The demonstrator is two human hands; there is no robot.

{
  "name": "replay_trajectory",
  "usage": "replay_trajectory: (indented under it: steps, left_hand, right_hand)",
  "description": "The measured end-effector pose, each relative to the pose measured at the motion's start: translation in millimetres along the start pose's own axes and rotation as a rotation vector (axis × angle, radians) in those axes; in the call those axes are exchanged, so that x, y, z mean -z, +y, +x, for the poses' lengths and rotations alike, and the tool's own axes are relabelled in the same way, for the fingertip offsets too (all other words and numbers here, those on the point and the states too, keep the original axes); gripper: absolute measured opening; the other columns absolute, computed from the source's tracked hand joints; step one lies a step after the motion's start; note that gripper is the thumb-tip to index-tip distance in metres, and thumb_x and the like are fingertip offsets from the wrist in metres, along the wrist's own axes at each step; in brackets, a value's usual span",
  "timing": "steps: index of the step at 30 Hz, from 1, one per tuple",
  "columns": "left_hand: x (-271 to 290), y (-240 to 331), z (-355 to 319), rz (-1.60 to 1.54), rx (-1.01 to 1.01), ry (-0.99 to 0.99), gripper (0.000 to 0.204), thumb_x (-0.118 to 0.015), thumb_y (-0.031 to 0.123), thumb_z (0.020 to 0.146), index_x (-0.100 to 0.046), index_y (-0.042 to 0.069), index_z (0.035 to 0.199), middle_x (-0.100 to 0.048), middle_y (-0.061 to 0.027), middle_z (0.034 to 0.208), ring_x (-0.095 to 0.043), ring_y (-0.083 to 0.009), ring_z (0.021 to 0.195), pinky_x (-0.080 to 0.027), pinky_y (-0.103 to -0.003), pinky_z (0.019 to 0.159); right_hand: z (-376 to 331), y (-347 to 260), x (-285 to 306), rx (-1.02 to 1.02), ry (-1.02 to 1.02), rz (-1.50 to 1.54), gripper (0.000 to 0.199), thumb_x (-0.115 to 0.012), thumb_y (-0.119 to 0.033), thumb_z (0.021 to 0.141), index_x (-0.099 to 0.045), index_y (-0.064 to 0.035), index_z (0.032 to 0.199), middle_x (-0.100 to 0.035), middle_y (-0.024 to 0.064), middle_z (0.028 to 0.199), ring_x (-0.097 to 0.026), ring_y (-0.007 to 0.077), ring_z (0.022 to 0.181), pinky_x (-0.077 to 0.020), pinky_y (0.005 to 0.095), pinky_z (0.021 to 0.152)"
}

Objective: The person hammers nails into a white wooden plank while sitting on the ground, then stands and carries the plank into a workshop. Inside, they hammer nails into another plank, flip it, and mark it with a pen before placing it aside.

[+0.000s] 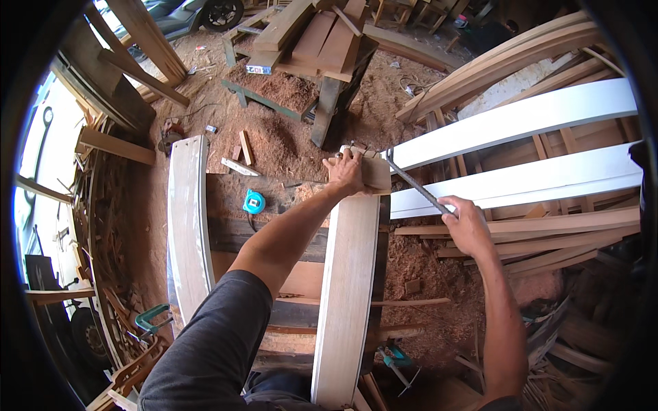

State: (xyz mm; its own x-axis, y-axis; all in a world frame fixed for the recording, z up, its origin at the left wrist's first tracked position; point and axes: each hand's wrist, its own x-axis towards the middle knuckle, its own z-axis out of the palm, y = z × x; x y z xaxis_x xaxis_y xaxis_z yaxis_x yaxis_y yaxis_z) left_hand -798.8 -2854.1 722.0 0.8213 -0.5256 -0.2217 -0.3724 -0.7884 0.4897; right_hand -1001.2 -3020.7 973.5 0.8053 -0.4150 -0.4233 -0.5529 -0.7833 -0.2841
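At the far end of a long pale plank (346, 294), my left hand (346, 171) grips a short wooden block (375, 175) that lies across it. The fingers curl over the block's left end. My right hand (468, 222) is closed round the near end of a thin dark metal bar (418, 183), which slants up and left. The bar's far tip is close to the block's right end; whether they touch, I cannot tell. A second long plank (188, 233) with whitish edges lies to the left, on the same dark wooden bench (229, 226).
A blue tape measure (253, 201) rests on the bench. Green clamps (149, 318) (396, 357) show at both sides. Two white boards (528, 179) extend on the right above stacked timber. Beyond the bench, sawdust (274, 147) covers the floor near a stand loaded with boards (322, 41).
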Motion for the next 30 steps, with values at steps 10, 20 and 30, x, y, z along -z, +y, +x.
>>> replay_trajectory:
  steps: [10,20,30]
  left_hand:
    - [1.0,-12.6,-7.3,0.029,-0.111,-0.029,0.142,-0.104,0.053,0.048,-0.031,0.011,0.162,-0.037,-0.0181,0.157,-0.045,-0.0431,0.146,-0.026,-0.085,0.114]
    - [2.1,-14.1,-3.7,-0.067,-0.085,0.014,0.127,-0.102,0.041,0.047,-0.037,0.014,0.152,-0.044,-0.0188,0.143,-0.049,-0.0450,0.136,-0.036,-0.071,0.108]
    - [2.5,-13.9,-0.9,-0.081,-0.062,0.032,0.126,-0.102,0.039,0.047,-0.037,0.014,0.153,-0.044,-0.0214,0.141,-0.045,-0.0459,0.139,-0.033,-0.067,0.112]
  right_hand:
    - [77.0,-77.2,58.1,0.232,-0.179,-0.479,0.034,-0.070,-0.005,0.094,-0.075,-0.0035,0.128,-0.076,0.0229,0.122,-0.073,0.0359,0.112,-0.0551,0.0437,0.103]
    - [134.7,-160.0,88.4,0.111,-0.372,-0.549,0.038,-0.063,-0.006,0.096,-0.075,-0.0084,0.132,-0.077,0.0106,0.092,-0.069,0.0193,0.072,-0.0561,0.0380,0.060]
    - [89.6,-148.9,66.9,0.187,-0.313,-0.421,0.031,-0.068,-0.009,0.096,-0.077,-0.0017,0.126,-0.078,0.0162,0.094,-0.072,0.0204,0.076,-0.0585,0.0383,0.077]
